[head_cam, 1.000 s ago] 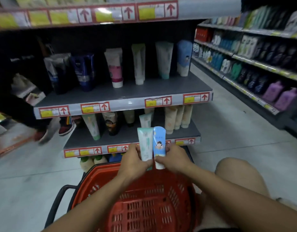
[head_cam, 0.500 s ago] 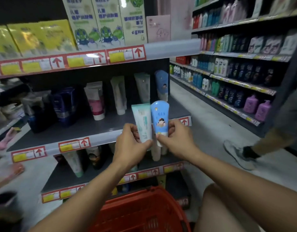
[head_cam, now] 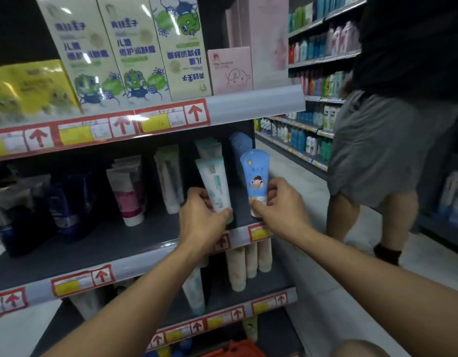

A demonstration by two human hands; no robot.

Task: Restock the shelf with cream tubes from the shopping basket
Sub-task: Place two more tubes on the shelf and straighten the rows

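The left hand (head_cam: pixel 201 217) holds a pale green tube (head_cam: pixel 214 183) tight, and the right hand (head_cam: pixel 279 207) holds a blue tube (head_cam: pixel 255 176) tight. Both tubes stand upright over the front of the middle shelf (head_cam: pixel 99 243), before matching tubes. They are not let go yet. Only the red basket (head_cam: pixel 235 350) rim shows, so what is left cannot be told.

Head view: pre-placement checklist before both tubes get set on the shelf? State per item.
1. Left hand grips the teal tube: ok.
2. Right hand grips the blue tube: ok.
3. Both tubes upright, cap down: ok.
4. Matching stock behind: teal row, blue row: ok.
5. Tube bases resting on the middle shelf: cannot tell, hands hide them.
6. Passer-by stands clear on the right: ok.
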